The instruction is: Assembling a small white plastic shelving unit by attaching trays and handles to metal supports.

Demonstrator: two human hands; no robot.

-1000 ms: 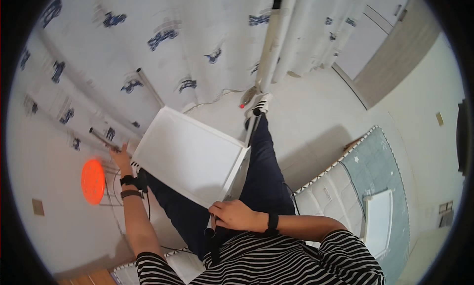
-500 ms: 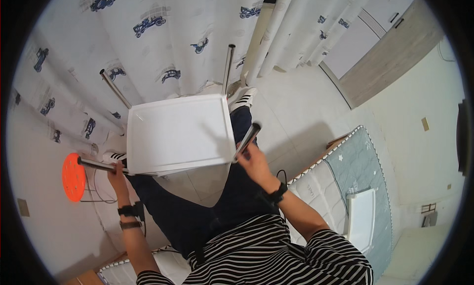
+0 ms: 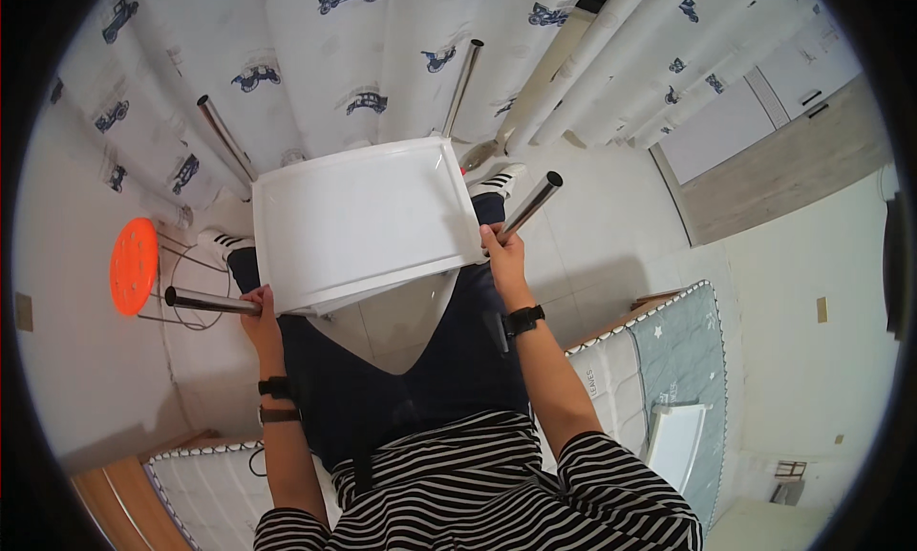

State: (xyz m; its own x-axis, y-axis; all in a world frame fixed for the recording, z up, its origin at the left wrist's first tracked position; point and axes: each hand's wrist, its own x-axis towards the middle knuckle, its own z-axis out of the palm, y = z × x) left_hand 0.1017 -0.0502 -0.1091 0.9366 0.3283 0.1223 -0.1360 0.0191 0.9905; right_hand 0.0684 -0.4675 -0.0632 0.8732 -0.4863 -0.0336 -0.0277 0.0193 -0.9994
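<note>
A white rectangular shelf panel (image 3: 368, 222) with a raised rim stands in front of me, above my legs. Metal tubes stick out at its corners. My left hand (image 3: 262, 317) is closed round the base of the near-left metal tube (image 3: 210, 301), beside the panel's corner. At the near-right corner, my right hand (image 3: 506, 255) grips the lower end of another metal tube (image 3: 531, 205), its fingers touching the panel's edge. Two more tubes, the far-left tube (image 3: 225, 136) and the far-right tube (image 3: 463, 86), rise from the far corners in front of the curtain.
A patterned white curtain (image 3: 315, 64) hangs close behind the panel. An orange round stool (image 3: 134, 266) lies tipped at the left wall. To my right is a bed (image 3: 659, 360) with a second white panel (image 3: 680, 446) on it. A wooden-edged cabinet (image 3: 764, 169) stands far right.
The panel with its tubes has tilted and shifted slightly away and to the right in view. My right hand has slid to the tube's base, and that tube now leans farther out.
</note>
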